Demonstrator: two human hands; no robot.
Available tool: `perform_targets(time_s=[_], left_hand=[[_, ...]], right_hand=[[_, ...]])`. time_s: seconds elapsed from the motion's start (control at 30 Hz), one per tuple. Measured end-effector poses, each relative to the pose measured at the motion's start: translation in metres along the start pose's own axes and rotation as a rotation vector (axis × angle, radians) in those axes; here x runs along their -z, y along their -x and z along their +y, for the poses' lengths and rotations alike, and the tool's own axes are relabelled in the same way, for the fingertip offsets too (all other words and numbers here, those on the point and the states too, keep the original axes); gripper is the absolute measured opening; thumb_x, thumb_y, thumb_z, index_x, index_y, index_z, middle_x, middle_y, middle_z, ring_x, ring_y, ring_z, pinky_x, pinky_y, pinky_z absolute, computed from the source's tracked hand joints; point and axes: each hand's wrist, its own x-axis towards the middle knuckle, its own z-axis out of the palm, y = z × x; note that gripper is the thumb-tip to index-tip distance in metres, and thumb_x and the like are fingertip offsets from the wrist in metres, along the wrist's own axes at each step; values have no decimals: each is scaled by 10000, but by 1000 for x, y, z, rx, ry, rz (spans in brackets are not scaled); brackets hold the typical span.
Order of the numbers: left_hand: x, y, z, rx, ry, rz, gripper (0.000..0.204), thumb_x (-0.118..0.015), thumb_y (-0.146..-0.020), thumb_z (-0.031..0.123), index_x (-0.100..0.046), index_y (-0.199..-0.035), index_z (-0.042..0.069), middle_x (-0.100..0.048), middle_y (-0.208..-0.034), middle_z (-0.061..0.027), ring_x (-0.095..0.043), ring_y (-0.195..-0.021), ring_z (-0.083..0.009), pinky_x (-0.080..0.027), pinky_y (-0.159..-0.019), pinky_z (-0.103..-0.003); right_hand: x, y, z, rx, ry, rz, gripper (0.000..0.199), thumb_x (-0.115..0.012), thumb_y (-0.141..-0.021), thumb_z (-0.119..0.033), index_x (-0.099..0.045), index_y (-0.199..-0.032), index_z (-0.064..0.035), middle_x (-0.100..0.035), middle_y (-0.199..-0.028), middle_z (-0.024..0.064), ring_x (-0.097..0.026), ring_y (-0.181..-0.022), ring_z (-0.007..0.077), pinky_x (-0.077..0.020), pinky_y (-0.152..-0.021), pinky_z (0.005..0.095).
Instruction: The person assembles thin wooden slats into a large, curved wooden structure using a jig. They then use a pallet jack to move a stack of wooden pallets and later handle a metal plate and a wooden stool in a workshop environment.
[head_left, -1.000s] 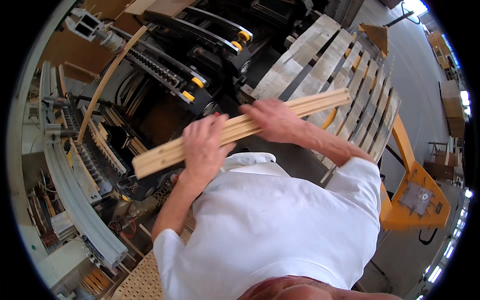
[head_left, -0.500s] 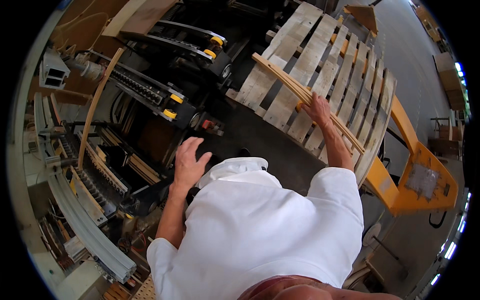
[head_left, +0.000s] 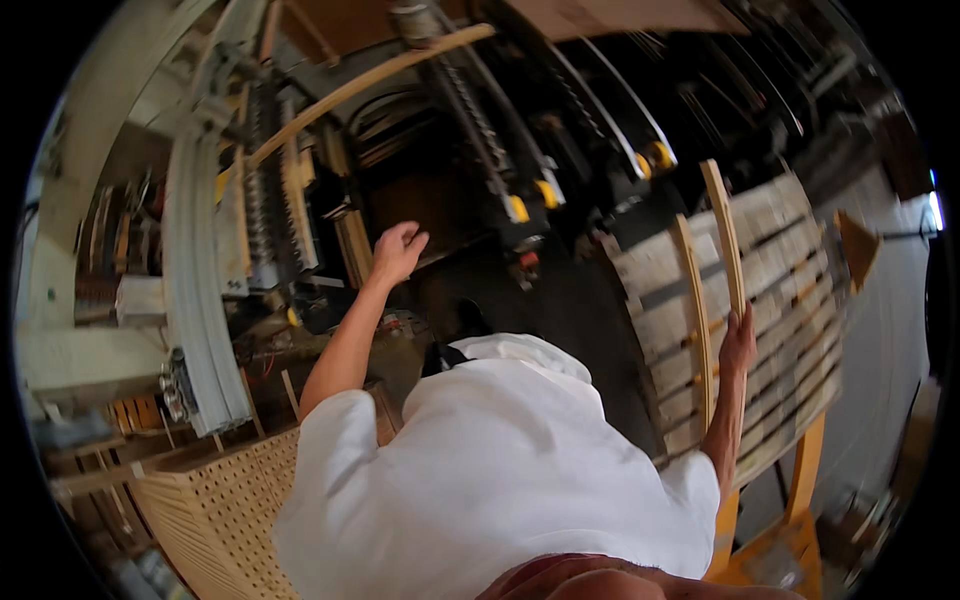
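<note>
On the right, my right hand [head_left: 738, 342] is closed round a long, narrow wooden strip [head_left: 724, 232] that points away from me above the pallet. A second wooden strip [head_left: 695, 300] runs beside it, a little to the left, and its near end passes by my right forearm. I cannot tell whether it rests on the pallet [head_left: 790, 262] or is raised. My left hand [head_left: 398, 254] hangs in the air before the machine, holding nothing, its fingers loosely bent and the thumb apart. Another wooden strip [head_left: 370, 80] lies across the machine's rails at the far left.
Chain conveyor arms [head_left: 480, 130] with yellow rollers [head_left: 654, 158] reach out ahead of me. Grey metal profiles [head_left: 195, 290] stand on the left. A perforated wooden stack [head_left: 225, 500] is close at the lower left. Orange pallet-truck parts [head_left: 808, 465] show beneath the pallet.
My view has turned left, so the pallet now sits further right. The strips under my right hand have come apart into two. My left hand's fingers have curled in more.
</note>
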Motion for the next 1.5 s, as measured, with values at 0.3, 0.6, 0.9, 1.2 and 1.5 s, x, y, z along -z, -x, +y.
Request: perform_targets(time_s=[0.3,0.6,0.9,1.2,1.5], left_hand=[[103,-228,-47,451,746,199,545,-580,-917,429,-535,-1256,4,-555,-1224,-242,-585,-1092,-338,-559,-801,-451],[122,-323,-56,385,1657,256,528,-559,-942,392,-441,-1260,-13,-542,-1179,-247,-585,-1065,-373,-564,-863,-479],[44,-147,-16,389,1746,244,343,-581,-940,340,-535,-1112,47,-638,-1000,-139,-660,-906,-259,-579,-766,-403],[7,90,41,478,1698,53,342,-527,-975,327,-551,-1101,10,-616,-1106,-118,-625,-1033,-212,-527,-903,-348],[4,180,59,725,1607,438,326,-553,-965,292,-545,-1134,14,-591,-1188,-128,-596,-1105,-246,-530,-899,-355]], right_hand=[[15,42,-221,254,-177,-66,388,-576,-943,-195,-525,-1291,-32,-629,-1073,219,-638,-922,324,-504,-751,372],[-12,30,-377,524,-177,-213,394,-641,-894,-165,-550,-1263,-63,-640,-986,182,-641,-863,328,-512,-719,378],[-110,-38,-566,1158,-216,-358,328,-640,-871,-182,-570,-1168,-63,-592,-855,134,-610,-761,352,-489,-634,424],[-302,-55,-705,1496,-307,-448,325,-585,-881,-259,-575,-1158,-88,-626,-989,138,-599,-929,365,-481,-770,450],[-369,-66,-780,1466,3,-176,299,-601,-851,-328,-610,-1107,-173,-660,-971,104,-612,-966,328,-454,-821,462]])
